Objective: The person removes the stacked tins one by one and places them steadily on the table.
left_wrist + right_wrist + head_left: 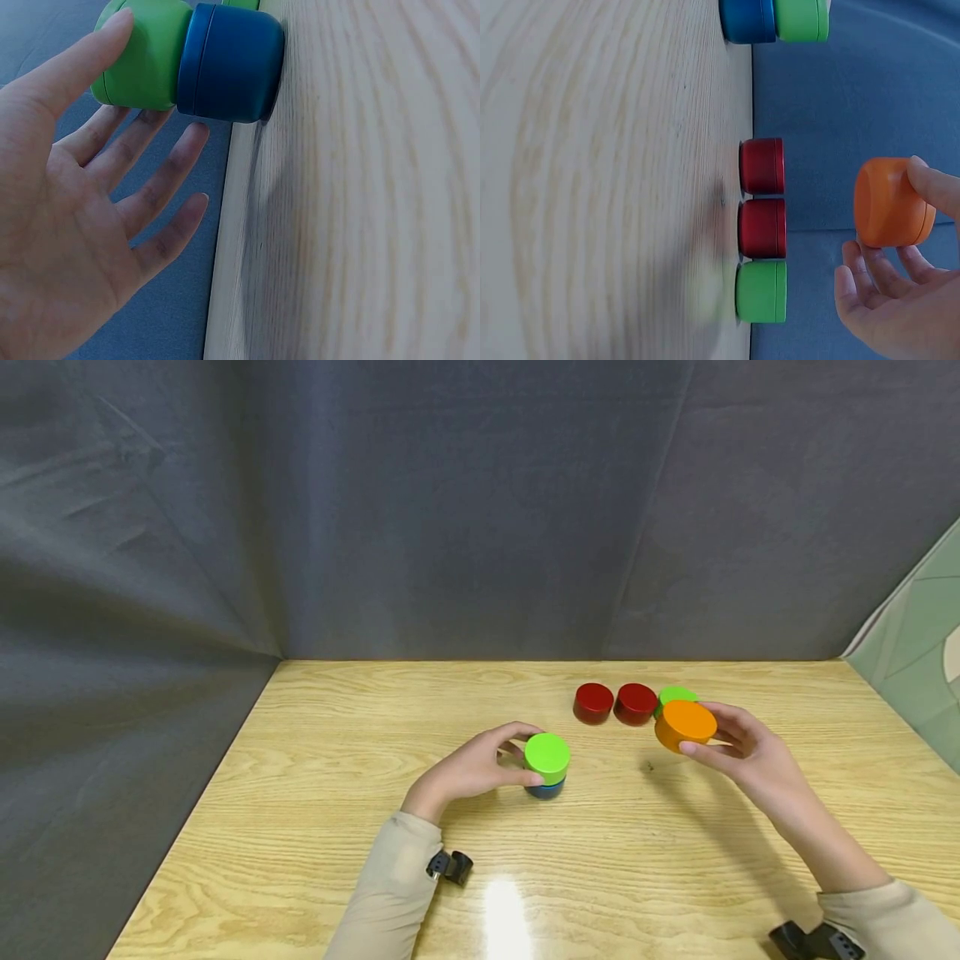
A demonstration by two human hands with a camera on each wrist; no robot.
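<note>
A green lidded canister (547,757) sits on top of a blue canister (232,64), which stands on the wooden table. My left hand (483,766) pinches the green one between thumb and fingers, its lower fingers spread beside the stack. On the right, an orange canister (686,725) is held up above the table by my right hand (757,760), thumb on the near side and fingers behind. In the right wrist view the orange canister (892,201) is well off the tabletop.
Behind the orange canister, a row runs along the table (337,718): a red canister (593,703), a second red canister (636,704) and a green canister (677,695). Grey cloth (465,510) hangs at the table's back and left. A pale green panel (922,635) borders the right.
</note>
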